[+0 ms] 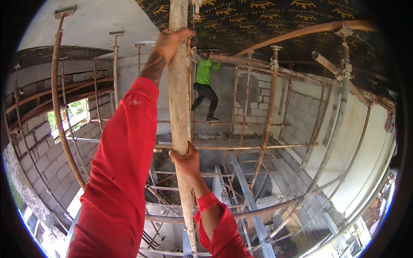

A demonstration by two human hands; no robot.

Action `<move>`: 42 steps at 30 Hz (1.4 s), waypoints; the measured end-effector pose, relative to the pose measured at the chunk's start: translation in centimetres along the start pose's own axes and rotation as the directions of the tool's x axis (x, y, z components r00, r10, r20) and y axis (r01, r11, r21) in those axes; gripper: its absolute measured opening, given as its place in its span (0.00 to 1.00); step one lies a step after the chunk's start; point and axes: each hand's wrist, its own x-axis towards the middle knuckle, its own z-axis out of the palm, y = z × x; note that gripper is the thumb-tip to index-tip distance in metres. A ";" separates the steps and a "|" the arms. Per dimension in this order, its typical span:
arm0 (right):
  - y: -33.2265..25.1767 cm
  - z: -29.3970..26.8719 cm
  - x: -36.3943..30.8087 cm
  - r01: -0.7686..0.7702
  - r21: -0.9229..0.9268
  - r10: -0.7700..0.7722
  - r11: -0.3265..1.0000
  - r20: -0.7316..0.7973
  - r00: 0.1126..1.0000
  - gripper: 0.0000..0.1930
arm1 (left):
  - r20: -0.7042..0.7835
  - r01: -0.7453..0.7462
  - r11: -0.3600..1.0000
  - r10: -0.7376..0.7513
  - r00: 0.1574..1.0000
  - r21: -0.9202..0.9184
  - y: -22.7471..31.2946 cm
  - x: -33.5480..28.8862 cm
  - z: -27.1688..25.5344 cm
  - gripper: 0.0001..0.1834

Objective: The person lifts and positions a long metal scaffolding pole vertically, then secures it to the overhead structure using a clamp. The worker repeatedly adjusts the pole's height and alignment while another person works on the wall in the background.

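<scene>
Right hand (186, 160) is wrapped around the upright scaffold pole (180, 107) low down, and higher on the same pole the left hand (172, 42) grips it too, red sleeves on both arms. Beyond, a person in a green shirt (204, 84) stands on the scaffolding by the grey block wall (297, 112)
</scene>
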 end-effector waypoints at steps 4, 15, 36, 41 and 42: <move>-0.7 -0.1 -0.1 -0.019 0.004 0.018 1.000 0.021 1.000 0.13 | -0.008 0.015 0.999 -0.015 1.000 -0.042 0.2 -0.1 0.1 0.16; -0.1 -0.3 0.0 0.009 -0.044 -0.008 0.999 0.036 0.999 0.14 | -0.020 -0.057 0.995 0.056 0.998 -0.082 -0.6 0.1 0.0 0.17; -0.3 -0.4 0.1 -0.024 -0.058 0.027 0.998 0.063 0.998 0.15 | -0.014 -0.035 0.997 0.034 0.999 -0.069 -0.6 0.2 -0.1 0.16; -0.8 -0.1 0.0 -0.038 -0.026 0.039 0.999 0.061 0.997 0.15 | -0.006 -0.052 0.996 0.052 0.999 -0.074 -0.8 0.4 -0.1 0.21; -0.9 -0.1 -0.1 -0.034 -0.019 0.035 0.999 0.049 0.998 0.14 | -0.003 -0.058 0.995 0.058 0.998 -0.077 -0.9 0.4 -0.2 0.21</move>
